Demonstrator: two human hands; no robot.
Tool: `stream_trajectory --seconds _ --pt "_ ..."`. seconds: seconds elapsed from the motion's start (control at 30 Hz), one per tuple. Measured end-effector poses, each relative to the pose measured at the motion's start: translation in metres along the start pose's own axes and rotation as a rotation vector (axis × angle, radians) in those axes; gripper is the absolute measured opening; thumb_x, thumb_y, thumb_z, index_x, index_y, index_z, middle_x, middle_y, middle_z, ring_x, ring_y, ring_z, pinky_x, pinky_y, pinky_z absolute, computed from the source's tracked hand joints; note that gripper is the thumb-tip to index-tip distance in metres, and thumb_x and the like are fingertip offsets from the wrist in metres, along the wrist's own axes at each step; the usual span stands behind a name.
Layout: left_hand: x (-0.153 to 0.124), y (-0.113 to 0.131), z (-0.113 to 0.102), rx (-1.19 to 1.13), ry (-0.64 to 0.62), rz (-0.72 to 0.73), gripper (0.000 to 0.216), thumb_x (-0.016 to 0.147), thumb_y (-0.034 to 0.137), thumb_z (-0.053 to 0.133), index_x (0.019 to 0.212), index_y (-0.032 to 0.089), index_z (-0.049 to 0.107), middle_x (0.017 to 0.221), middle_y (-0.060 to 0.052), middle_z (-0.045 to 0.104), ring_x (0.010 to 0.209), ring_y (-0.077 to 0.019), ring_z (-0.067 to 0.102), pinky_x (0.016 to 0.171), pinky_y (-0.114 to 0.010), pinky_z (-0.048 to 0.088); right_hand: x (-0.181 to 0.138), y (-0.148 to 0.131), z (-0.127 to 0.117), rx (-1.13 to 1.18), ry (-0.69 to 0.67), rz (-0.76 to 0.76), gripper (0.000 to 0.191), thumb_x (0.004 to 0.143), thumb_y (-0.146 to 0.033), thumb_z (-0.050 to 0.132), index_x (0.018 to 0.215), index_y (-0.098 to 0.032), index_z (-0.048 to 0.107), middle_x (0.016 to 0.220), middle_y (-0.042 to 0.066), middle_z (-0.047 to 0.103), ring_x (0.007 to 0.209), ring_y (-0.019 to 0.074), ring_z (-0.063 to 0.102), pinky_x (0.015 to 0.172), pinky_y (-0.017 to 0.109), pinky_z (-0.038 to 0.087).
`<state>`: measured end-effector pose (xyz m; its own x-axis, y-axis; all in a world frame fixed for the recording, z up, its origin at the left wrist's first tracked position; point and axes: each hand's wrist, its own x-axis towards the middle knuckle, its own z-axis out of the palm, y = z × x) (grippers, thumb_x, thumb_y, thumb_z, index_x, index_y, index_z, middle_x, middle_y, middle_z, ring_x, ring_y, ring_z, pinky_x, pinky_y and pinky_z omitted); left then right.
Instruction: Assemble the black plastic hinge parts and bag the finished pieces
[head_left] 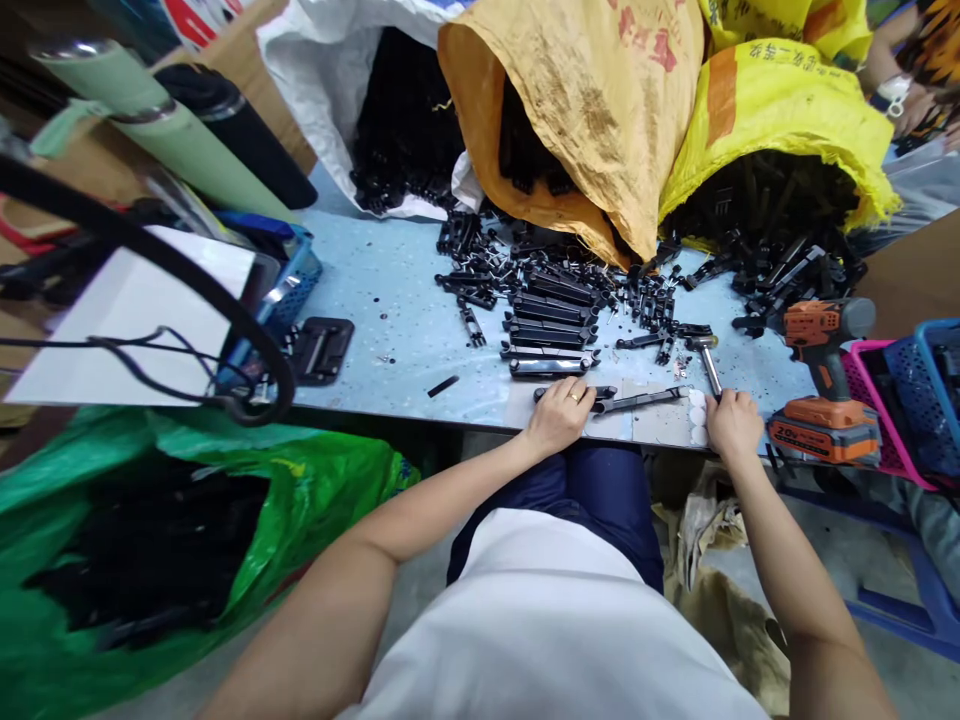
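My left hand rests at the near edge of the light blue table, its fingers curled over a long black plastic bar that lies along the edge. My right hand is closed on the handle of a small hammer, whose metal head points away from me. A row of finished black bars lies stacked just beyond my left hand. Loose black parts are scattered behind them.
An orange cordless drill stands right of my right hand. Orange, yellow and white sacks of black parts crowd the table's far side. A green bag of parts sits on the floor at left. Pink and blue baskets stand at right.
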<state>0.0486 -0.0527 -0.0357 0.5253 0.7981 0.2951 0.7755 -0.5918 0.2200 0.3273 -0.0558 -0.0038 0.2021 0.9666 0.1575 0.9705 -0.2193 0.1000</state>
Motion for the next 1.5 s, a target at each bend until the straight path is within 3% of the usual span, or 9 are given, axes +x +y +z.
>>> stream_trajectory --seconds 0.13,0.37,0.53,0.7,0.83,0.9,1.03,1.23,1.5 --pt "-0.012 0.001 0.0 0.033 -0.029 0.027 0.036 0.086 0.01 0.031 0.113 0.013 0.056 0.111 -0.015 0.06 0.102 -0.0232 0.054 0.088 -0.041 0.039 -0.007 0.001 -0.016 0.123 -0.098 0.085 0.047 0.091 -0.041 0.022 0.083 -0.011 0.058 0.074 0.016 0.057 0.06 0.0221 0.051 0.052 0.03 0.034" --pt "-0.014 0.001 0.002 0.075 -0.063 0.026 0.041 0.084 0.007 0.029 0.117 0.012 0.053 0.116 -0.016 0.059 0.105 -0.0243 0.054 0.084 -0.041 0.04 -0.064 -0.044 -0.084 0.488 -0.22 -0.105 0.044 0.092 -0.048 0.016 0.079 -0.021 0.048 0.051 0.0 0.049 0.045 0.0165 0.049 0.05 0.025 0.035" --pt "-0.017 0.0 0.009 0.052 0.014 0.053 0.042 0.084 0.007 0.03 0.117 0.012 0.054 0.113 -0.016 0.06 0.105 -0.0247 0.054 0.082 -0.04 0.041 -0.081 -0.053 -0.078 0.33 -0.408 -0.219 0.041 0.092 -0.045 0.017 0.069 -0.023 0.043 0.047 0.0 0.048 0.042 0.0187 0.05 0.046 0.026 0.029" --pt "-0.014 0.0 0.005 0.067 0.077 0.073 0.034 0.087 0.01 0.033 0.111 0.01 0.057 0.107 -0.016 0.062 0.096 -0.023 0.056 0.078 -0.037 0.041 -0.055 -0.017 -0.078 0.271 -0.204 -0.081 0.042 0.092 -0.047 0.021 0.079 -0.021 0.051 0.056 0.004 0.057 0.048 0.0193 0.053 0.05 0.026 0.033" --pt "-0.002 -0.005 0.0 0.11 0.006 0.0 0.029 0.09 0.023 0.037 0.097 0.009 0.061 0.085 -0.014 0.064 0.078 -0.0216 0.058 0.064 -0.032 0.041 -0.025 0.01 -0.05 0.07 -0.113 0.012 0.044 0.092 -0.042 0.025 0.078 -0.017 0.058 0.062 0.01 0.06 0.054 0.0224 0.055 0.051 0.029 0.034" --pt "0.004 -0.009 0.0 0.131 -0.025 -0.018 0.033 0.091 0.03 0.037 0.083 0.011 0.063 0.073 -0.012 0.062 0.072 -0.0216 0.057 0.059 -0.03 0.039 -0.018 0.006 -0.034 0.073 0.022 -0.117 0.042 0.092 -0.04 0.027 0.088 -0.014 0.06 0.077 0.015 0.063 0.068 0.0246 0.058 0.058 0.032 0.039" --pt "0.01 -0.015 0.004 0.141 0.028 -0.064 0.044 0.092 0.037 0.032 0.067 0.014 0.06 0.059 -0.009 0.058 0.061 -0.0183 0.055 0.054 -0.027 0.037 -0.014 -0.035 -0.02 0.157 0.174 -0.643 0.049 0.087 -0.053 0.036 0.106 -0.012 0.056 0.108 0.019 0.058 0.097 0.027 0.054 0.078 0.038 0.04" --pt "-0.007 -0.018 -0.011 0.133 0.115 -0.061 0.05 0.094 0.033 0.025 0.058 0.017 0.055 0.052 -0.005 0.055 0.053 -0.0143 0.053 0.05 -0.024 0.035 -0.015 -0.068 -0.023 0.028 -0.071 -0.962 0.062 0.084 -0.065 0.026 0.073 -0.013 0.058 0.063 0.009 0.057 0.058 0.017 0.053 0.058 0.028 0.033" --pt "-0.035 -0.01 -0.088 -0.322 0.047 0.239 0.06 0.094 0.042 0.011 0.058 0.018 0.052 0.05 -0.003 0.054 0.047 -0.0119 0.049 0.049 -0.024 0.035 -0.044 -0.066 -0.065 0.554 0.053 -1.249 0.068 0.087 -0.062 0.004 0.055 -0.018 0.046 0.047 0.0 0.043 0.042 0.0113 0.039 0.047 0.026 0.026"
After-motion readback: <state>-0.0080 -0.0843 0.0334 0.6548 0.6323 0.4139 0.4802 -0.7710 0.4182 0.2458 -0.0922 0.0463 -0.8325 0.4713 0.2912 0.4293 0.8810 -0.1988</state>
